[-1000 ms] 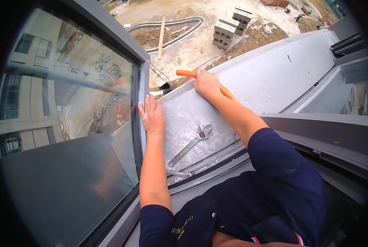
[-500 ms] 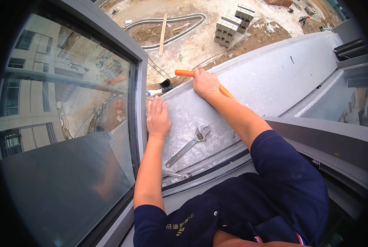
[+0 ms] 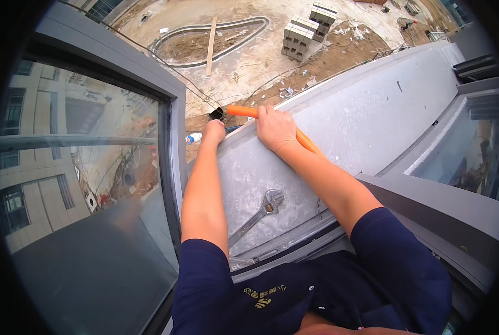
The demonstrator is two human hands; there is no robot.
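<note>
My right hand (image 3: 277, 129) is wrapped round a bright orange tube-like piece (image 3: 241, 111) above the outer edge of the grey metal ledge (image 3: 366, 123). One end of it sticks out to the left, and the rest runs back beneath my right forearm. At the ledge's outer left edge, my left hand (image 3: 215, 131) is curled closed with its fingertips hidden; I cannot make out what it grips, if anything. An adjustable wrench (image 3: 260, 212) lies on the ledge between my forearms, its jaw pointing away from me.
An open glass window sash (image 3: 174, 139) stands close to my left arm. On the right is another grey frame (image 3: 428, 206). Beyond the ledge is a drop to a building site with concrete block stacks (image 3: 299, 39), a plank (image 3: 211, 47) and a dark cable (image 3: 174, 67).
My left hand has gone from lying flat on the ledge to curled at its outer edge, farther forward. The orange piece has shifted slightly left with my right hand.
</note>
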